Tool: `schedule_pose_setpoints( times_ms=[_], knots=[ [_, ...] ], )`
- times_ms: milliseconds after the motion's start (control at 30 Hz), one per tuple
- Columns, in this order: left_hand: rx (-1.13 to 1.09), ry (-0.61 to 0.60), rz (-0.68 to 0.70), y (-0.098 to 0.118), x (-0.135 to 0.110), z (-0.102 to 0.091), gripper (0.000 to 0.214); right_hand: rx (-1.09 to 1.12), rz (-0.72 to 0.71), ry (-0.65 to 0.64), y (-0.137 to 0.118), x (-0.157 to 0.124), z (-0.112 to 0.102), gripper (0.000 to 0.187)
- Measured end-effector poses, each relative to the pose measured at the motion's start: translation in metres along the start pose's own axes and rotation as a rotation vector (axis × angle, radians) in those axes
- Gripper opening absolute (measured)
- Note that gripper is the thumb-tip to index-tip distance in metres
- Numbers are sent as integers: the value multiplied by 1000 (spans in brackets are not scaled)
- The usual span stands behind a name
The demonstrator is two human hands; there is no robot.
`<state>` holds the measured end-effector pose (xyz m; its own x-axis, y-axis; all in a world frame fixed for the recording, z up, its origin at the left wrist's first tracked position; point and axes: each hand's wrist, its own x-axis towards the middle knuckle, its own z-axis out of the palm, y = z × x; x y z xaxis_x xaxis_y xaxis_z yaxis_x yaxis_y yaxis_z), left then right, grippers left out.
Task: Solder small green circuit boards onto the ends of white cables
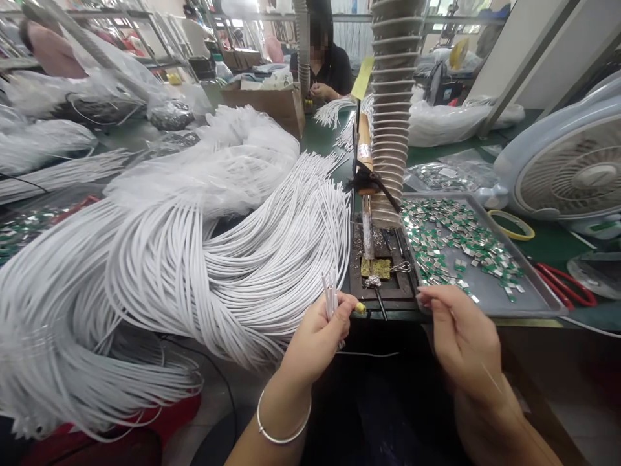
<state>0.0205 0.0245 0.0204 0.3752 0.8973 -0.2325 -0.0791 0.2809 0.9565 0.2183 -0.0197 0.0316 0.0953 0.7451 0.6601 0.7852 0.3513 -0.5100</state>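
- White cables [330, 293] are looking thin, straight;
- they are poking up from the gripping left hand [317, 329];
- whether the right hand [463, 340] is pinching anything, I cannot tell

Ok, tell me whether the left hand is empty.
No, the left hand grips a small bunch of white cables, their ends sticking up above it.

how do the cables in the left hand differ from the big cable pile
The held cables, in the left hand, form a small bunch; the cable pile is far larger. The held cables' tips point upward; the cable pile sprawls in broad curves. Both are white.
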Motion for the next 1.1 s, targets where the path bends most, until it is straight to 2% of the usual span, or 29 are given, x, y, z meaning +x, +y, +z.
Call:
schedule_pose_setpoints(
  times_ms=[133,200,333,433,600,733,833,1000,1100],
  knots=[
    [-65,-28,-23,1,3,-5,32,-246,9,-55,31,18,-13,16],
    [-92,-38,-35,1,4,-7,33,-348,22,-132,49,24,-19,16],
    [-129,-44,-29,-2,5,-9,29,-422,9,-266,75,30,-25,19],
    [-175,-27,-18,-3,6,-8,27,-422,10,-318,81,32,-25,19],
    [-269,-17,21,-2,7,-4,24,-463,-12,-339,75,34,-24,17],
    [-322,15,31,-1,7,1,24,-463,-15,-236,63,33,-24,15],
    [-323,41,34,-1,8,4,25,-406,-2,-161,49,29,-22,14],
    [-328,70,13,-4,8,6,32,-276,51,-130,20,22,-13,11],
    [-263,52,-20,-5,6,6,33,-204,-7,-98,7,18,-7,8]
  ],
)
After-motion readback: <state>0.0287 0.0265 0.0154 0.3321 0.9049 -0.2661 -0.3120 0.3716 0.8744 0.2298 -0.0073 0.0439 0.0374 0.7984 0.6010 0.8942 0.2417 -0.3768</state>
